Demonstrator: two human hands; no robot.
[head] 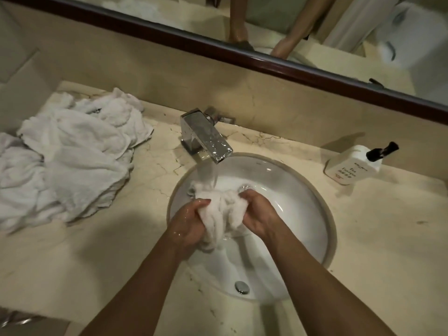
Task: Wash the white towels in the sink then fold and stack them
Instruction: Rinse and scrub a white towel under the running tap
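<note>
A wet white towel [221,210] is bunched up over the round white sink [303,197], under water running from the chrome tap [206,138]. My left hand [188,223] grips the towel's left side. My right hand [258,212] grips its right side. Both hands are wet and close together above the basin. A heap of crumpled white towels [70,154] lies on the marble counter [388,251] to the left of the sink.
A white pump bottle with a black nozzle [356,163] stands on the counter to the right of the sink. A dark-framed mirror [266,61] runs along the back wall. The sink's overflow hole [242,287] sits on the near wall of the basin.
</note>
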